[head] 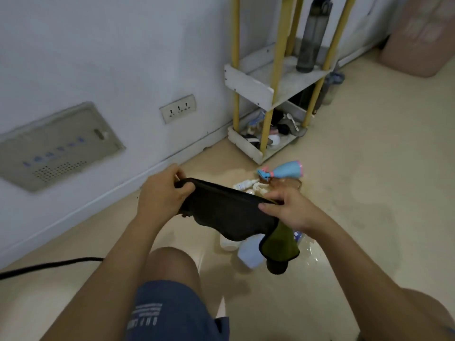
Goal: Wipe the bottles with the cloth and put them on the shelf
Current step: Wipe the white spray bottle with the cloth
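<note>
A dark cloth with an olive-green corner is stretched between both hands above the floor. My left hand grips its left end and my right hand pinches its right edge. Below and behind the cloth several bottles lie on the floor: a blue spray bottle with a pink nozzle, a small white bottle and a pale blue bottle, partly hidden. A tall grey bottle stands upright on the white shelf with yellow posts.
The shelf's bottom tray holds several small items. A wall with a socket and a grey panel runs along the left. A black cable lies on the floor. My knee is below the hands.
</note>
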The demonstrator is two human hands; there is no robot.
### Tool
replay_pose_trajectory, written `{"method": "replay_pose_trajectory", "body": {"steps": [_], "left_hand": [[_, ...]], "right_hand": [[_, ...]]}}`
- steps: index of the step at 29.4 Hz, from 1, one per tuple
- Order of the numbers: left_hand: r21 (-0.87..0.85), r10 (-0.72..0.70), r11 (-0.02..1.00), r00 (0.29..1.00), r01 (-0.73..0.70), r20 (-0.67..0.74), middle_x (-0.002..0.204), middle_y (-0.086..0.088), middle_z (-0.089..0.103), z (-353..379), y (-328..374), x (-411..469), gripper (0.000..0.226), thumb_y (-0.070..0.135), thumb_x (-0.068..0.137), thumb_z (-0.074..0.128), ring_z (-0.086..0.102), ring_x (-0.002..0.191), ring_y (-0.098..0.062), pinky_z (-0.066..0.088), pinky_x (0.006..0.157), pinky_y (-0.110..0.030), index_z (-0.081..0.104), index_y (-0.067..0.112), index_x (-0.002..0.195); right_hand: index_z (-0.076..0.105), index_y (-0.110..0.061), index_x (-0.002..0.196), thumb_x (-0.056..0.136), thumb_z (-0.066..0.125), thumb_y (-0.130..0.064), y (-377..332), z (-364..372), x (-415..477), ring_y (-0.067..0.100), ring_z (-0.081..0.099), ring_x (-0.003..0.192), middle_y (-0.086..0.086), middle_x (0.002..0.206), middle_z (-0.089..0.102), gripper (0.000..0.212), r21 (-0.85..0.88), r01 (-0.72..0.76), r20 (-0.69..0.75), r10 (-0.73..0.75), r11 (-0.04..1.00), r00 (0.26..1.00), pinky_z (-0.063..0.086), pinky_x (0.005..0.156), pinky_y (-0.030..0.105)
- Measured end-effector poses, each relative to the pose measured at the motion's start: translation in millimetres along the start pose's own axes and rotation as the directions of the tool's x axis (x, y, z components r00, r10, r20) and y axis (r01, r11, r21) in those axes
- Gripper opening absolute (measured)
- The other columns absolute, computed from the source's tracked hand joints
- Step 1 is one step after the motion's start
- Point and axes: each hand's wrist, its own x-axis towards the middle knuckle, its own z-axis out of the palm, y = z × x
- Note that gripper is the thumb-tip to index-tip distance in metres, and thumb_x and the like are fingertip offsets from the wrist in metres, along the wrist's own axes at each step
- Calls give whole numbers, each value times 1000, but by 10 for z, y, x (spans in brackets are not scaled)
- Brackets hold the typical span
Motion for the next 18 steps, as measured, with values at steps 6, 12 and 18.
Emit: {"method": "replay_pose_trajectory", "body": {"steps": [6,12,18], "left_hand": [[-282,-158,949,986,138,-51,58,-1,52,-190,28,-223,31,25,88,63,49,60,-21,36,56,-29,54,14,60],[-757,-89,614,973,221,212,94,-17,73,-386,729,-772,17,14,93,58,69,84,-25,56,82,-42,71,6,100],[-868,-6,355,929,348,370,71,-5,69,-632,1282,-1291,12,16,94,58,65,61,-15,54,64,-28,65,14,84]], "right_hand": [[73,-7,105,95,57,-1,-60,-17,-328,20,68,85,15,96,74,19,342,79,-114,-42,936,993,55,78,30],[69,-24,98,91,60,-22,-33,35,-696,21,58,88,1,89,60,11,-317,26,-656,-239,948,716,40,70,29],[55,-19,106,101,48,-39,-161,-64,-1266,30,69,90,13,103,69,21,616,11,-303,223,788,927,58,68,38]]}}
